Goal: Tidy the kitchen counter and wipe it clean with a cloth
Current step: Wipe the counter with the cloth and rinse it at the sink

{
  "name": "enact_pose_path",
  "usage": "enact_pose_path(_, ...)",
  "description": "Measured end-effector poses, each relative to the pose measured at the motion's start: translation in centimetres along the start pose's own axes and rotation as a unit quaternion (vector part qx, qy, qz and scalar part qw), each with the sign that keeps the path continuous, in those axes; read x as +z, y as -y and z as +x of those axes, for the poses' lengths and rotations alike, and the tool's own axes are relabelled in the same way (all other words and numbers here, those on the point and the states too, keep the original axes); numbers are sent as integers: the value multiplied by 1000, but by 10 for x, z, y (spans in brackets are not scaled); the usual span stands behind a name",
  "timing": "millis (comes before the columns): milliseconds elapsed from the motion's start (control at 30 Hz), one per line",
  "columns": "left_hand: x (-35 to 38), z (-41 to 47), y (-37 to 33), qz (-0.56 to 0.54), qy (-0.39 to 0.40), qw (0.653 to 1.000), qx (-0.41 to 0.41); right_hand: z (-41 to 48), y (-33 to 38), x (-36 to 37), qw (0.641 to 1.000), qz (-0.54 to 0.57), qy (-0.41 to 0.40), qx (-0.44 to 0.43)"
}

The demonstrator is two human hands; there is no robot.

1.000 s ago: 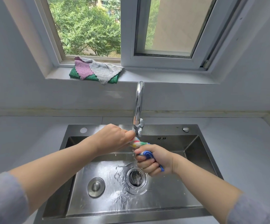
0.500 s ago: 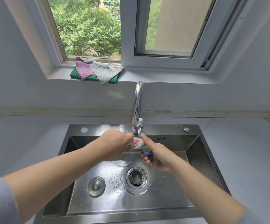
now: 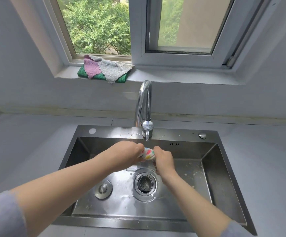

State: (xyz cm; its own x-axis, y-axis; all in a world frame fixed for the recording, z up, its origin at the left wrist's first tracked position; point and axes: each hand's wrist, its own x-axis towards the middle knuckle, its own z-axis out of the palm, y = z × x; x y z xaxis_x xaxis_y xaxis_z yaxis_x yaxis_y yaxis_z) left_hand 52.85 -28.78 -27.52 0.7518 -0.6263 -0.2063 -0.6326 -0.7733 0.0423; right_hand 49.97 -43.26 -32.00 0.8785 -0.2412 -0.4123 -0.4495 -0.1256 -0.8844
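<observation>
cloth [image 3: 148,153]: being gripped bunched up between both hands, hanging right over the middle of the sink [image 3: 224,170], just below the faucet [image 3: 143,103] spout. curling the left hand [image 3: 126,154] tight around one end and clamping the right hand [image 3: 164,159] around the other (white with colourful spots, only a small bit poking out between the fists). hovering above the drain strainer [image 3: 144,183], with a round metal plug [image 3: 103,189] sitting on the basin floor just left of it. also seeing a pile of rags [image 3: 104,71] lying on the windowsill [image 3: 173,74], well apart from the sink.
</observation>
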Motion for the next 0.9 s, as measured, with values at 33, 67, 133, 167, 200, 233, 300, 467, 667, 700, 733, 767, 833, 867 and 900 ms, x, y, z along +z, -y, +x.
enact_pose_path(33, 0, -1, -1, -16, 0, 1000, -15, 3, -2, -3, 1000, -14, 20, -11)
enact_pose_path(67, 1, -3, -1, -53, 5, 998, -39, 6, -4, -7, 998, -34, 44, -29)
enact_pose_path(133, 5, -8, 0, -227, 4, 968, -107, 11, -3, -15, 992, -66, 83, -63)
enact_pose_path(167, 7, -12, 0, -334, -3, 931, -144, 13, -1, -17, 990, -64, 105, -68)
enact_pose_path(200, 8, -16, 0, -419, -13, 891, -172, 14, 1, -19, 988, -54, 126, -66)
enact_pose_path(233, 9, -23, 3, -476, -18, 858, -193, 13, 3, -20, 986, -46, 151, -60)
enact_pose_path(300, 10, -37, 11, -539, -6, 817, -204, 10, 6, -21, 980, -29, 191, -41)
enact_pose_path(467, 13, -78, 30, -587, -13, 788, -187, -10, 14, -10, 961, -68, 263, -56)
enact_pose_path(667, 16, -153, 63, -619, -76, 747, -230, -55, 30, 45, 922, -198, 291, -160)
enact_pose_path(700, 18, -167, 68, -626, -82, 741, -229, -66, 34, 57, 920, -198, 294, -166)
enact_pose_path(733, 20, -188, 76, -632, -101, 731, -235, -81, 36, 78, 918, -195, 299, -172)
enact_pose_path(767, 22, -201, 81, -635, -124, 721, -249, -91, 38, 91, 916, -197, 302, -176)
enact_pose_path(833, 27, -239, 95, -637, -173, 692, -292, -117, 40, 129, 910, -202, 312, -183)
enact_pose_path(867, 29, -256, 101, -642, -185, 678, -306, -127, 41, 145, 909, -197, 319, -183)
enact_pose_path(900, 33, -277, 110, -650, -190, 663, -320, -140, 41, 167, 904, -201, 331, -181)
